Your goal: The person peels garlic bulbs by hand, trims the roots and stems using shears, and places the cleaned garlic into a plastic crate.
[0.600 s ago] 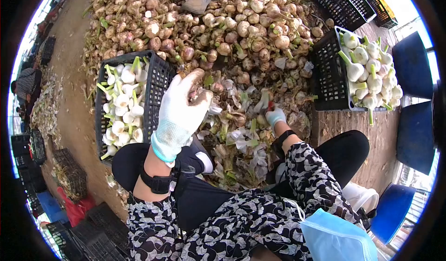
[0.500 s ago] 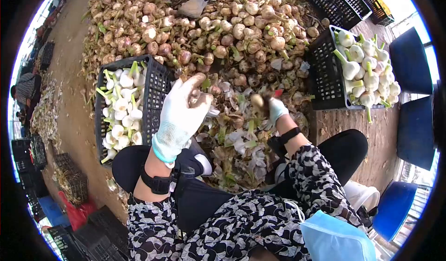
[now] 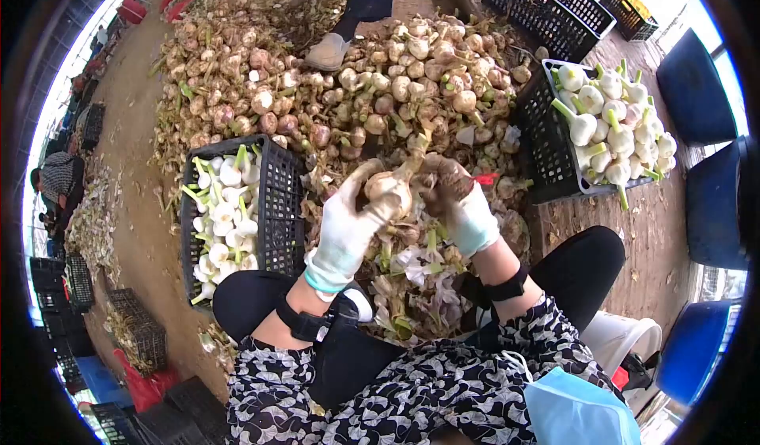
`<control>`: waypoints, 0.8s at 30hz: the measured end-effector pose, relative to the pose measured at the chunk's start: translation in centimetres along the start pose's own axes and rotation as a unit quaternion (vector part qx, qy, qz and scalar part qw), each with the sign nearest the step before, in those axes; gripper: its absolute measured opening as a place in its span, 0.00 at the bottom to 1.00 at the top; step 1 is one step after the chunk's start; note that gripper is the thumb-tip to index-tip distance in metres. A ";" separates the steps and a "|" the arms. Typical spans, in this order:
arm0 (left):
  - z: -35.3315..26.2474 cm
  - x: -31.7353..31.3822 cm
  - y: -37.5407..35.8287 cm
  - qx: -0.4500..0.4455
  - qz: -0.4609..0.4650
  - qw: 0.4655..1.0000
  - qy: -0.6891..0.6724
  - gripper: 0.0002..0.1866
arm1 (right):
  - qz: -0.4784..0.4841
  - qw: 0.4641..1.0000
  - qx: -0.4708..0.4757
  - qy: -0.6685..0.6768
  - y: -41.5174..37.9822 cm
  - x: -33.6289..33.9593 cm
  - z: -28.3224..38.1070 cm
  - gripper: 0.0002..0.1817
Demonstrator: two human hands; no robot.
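My left hand (image 3: 352, 223), in a white glove with a teal cuff, is closed round an unpeeled garlic bulb (image 3: 389, 193). The bulb's brown stem points up and to the right. Close against it is my right hand (image 3: 463, 203), in a glove soiled dark at the fingers and closed. A red-handled tool (image 3: 485, 179) sticks out of that hand; its working end is hidden. Below both hands lie loose garlic skins and leaf scraps (image 3: 412, 275). Beyond them spreads a heap of unpeeled garlic (image 3: 396, 89).
A black crate (image 3: 277, 199) of clean white garlic stands at my left, and another black crate (image 3: 546, 140) of it at my right. Blue tubs (image 3: 712, 207) line the right side. Another person's shoe (image 3: 327, 51) rests at the heap. Stacked black crates (image 3: 546, 9) stand behind.
My right hand has come in beside my left, and my left hand now grips an unpeeled bulb. The view has shifted slightly, and more of the other person's legs shows.
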State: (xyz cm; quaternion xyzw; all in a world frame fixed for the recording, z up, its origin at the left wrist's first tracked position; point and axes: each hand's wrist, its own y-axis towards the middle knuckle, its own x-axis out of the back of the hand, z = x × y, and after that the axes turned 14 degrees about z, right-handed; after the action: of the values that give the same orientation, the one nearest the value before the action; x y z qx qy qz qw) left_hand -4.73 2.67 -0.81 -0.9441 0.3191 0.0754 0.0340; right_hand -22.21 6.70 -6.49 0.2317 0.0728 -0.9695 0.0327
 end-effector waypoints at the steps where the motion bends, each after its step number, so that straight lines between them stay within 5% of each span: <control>1: 0.1 0.0 -0.1 -0.001 0.000 1.000 0.000 0.26 | 0.014 0.993 0.049 -0.104 -0.3 -0.6 0.1 0.23; 3: 0.2 0.0 -0.4 -0.093 -0.019 0.921 0.377 0.38 | -0.068 0.987 0.037 -0.143 0.0 -2.4 -0.1 0.21; 4: -0.4 -0.5 -0.6 -0.101 -0.017 0.913 0.396 0.40 | -0.032 0.941 0.111 -0.318 0.3 -1.8 -0.2 0.16; 5: -0.5 -0.5 -0.6 -0.101 -0.015 0.912 0.398 0.40 | -0.034 0.941 0.112 -0.317 0.5 -2.1 0.0 0.16; 7: -0.3 -0.1 -0.5 -0.178 -0.025 0.868 0.463 0.40 | -0.029 0.987 0.090 -0.127 1.1 -2.8 0.7 0.10; 9: 0.0 0.2 -0.8 -0.136 -0.022 0.898 0.418 0.41 | -0.049 0.971 0.004 -0.235 1.2 -1.4 0.3 0.10; 11: 0.4 0.4 -0.8 -0.120 -0.007 0.939 0.323 0.42 | 0.014 0.973 0.113 -0.202 0.8 -1.7 1.1 0.10; 14: 0.3 0.0 -0.8 -0.106 -0.005 0.944 0.313 0.42 | 0.020 0.986 0.132 -0.104 0.7 -2.1 1.1 0.13; 16: 0.3 0.2 -0.8 -0.123 -0.002 0.928 0.352 0.42 | 0.033 0.987 0.143 -0.065 0.3 -1.6 1.3 0.14; 19: -0.1 0.0 -0.8 -0.143 0.003 0.907 0.395 0.42 | 0.098 0.964 0.165 -0.186 -0.2 -0.5 2.4 0.17; 22: -0.5 -0.4 -0.4 -0.168 -0.001 0.896 0.410 0.41 | 0.096 0.971 0.063 -0.209 -0.7 -0.9 3.4 0.15; 24: -0.6 -0.5 -0.1 -0.190 -0.007 0.888 0.419 0.39 | 0.062 0.996 0.053 -0.029 -0.5 -1.2 2.4 0.12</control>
State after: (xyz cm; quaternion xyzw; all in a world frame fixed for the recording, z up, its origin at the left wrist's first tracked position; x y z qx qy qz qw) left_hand -4.98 2.95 -0.18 -0.8783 0.2769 -0.2685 -0.2826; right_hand -22.28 6.87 -3.75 0.2094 0.0060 -0.9743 0.0827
